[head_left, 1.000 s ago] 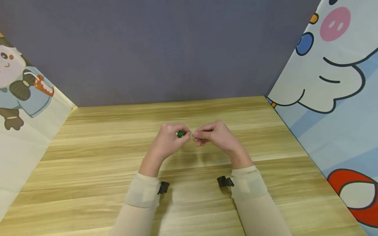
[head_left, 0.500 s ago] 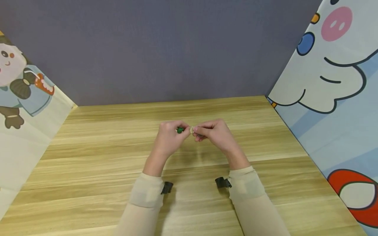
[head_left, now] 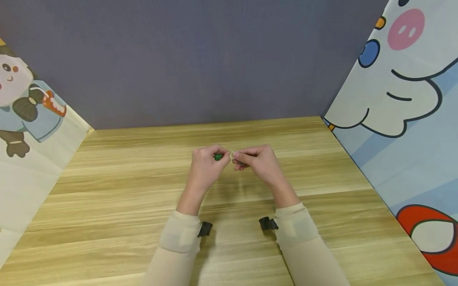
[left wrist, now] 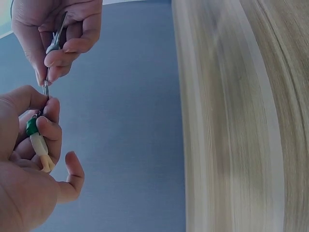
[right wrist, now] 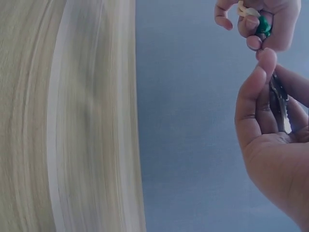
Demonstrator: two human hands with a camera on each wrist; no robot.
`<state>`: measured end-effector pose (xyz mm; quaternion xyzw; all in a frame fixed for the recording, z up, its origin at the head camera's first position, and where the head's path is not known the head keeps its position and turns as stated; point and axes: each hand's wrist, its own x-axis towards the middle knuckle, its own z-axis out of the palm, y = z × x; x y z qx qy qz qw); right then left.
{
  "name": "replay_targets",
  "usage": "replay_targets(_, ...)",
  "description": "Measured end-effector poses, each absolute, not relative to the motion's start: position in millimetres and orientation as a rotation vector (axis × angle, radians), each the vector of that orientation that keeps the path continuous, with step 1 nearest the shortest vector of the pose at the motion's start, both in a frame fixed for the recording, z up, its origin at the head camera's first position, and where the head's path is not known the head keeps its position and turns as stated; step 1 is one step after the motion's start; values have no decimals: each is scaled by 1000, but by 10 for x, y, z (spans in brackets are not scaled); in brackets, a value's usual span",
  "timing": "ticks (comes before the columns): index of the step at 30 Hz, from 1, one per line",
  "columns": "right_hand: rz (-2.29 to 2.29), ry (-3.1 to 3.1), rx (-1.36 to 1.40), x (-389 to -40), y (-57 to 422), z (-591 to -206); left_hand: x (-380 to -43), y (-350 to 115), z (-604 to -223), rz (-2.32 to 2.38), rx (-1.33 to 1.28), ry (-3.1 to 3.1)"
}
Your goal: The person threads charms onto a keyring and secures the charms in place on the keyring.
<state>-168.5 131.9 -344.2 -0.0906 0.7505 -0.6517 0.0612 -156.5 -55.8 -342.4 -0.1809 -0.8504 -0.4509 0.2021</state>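
Note:
My left hand (head_left: 206, 166) and right hand (head_left: 262, 165) meet fingertip to fingertip above the table, with a thin metal key ring (left wrist: 46, 88) pinched between them. From the left fingers' side a small figure charm (left wrist: 38, 141), green, white and cream, lies against the curled fingers. In the right wrist view the charm (right wrist: 263, 26) shows partly behind fingertips. The right thumb and fingers grip the ring's other side, and metal keys (right wrist: 281, 104) lie along the right palm. Fingers hide part of the ring, so whether it is spread apart I cannot tell.
A wood-grain table (head_left: 107, 206) lies under both hands. Behind it rises a grey-blue panel (head_left: 200, 63), and printed cartoon sheets (head_left: 393, 95) stand along the sides. Black wrist cameras (head_left: 205, 229) stick out from the sleeves.
Both hands have shifted slightly upward in the head view and drawn a little closer together. The ring between the fingertips shows more plainly than a second ago. Both grips are kept.

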Motion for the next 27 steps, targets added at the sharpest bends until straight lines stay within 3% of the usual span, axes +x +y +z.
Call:
replay_targets(17, -2030, 2264, -217, -1649, 1299, -3425, -1548, -490, -3449, -1308, -422, -2349)
replay_targets(27, -1973, 2227, -266, -1647, 1374, -3387, -1552, -549, -3401, -1351, -502, -2504)
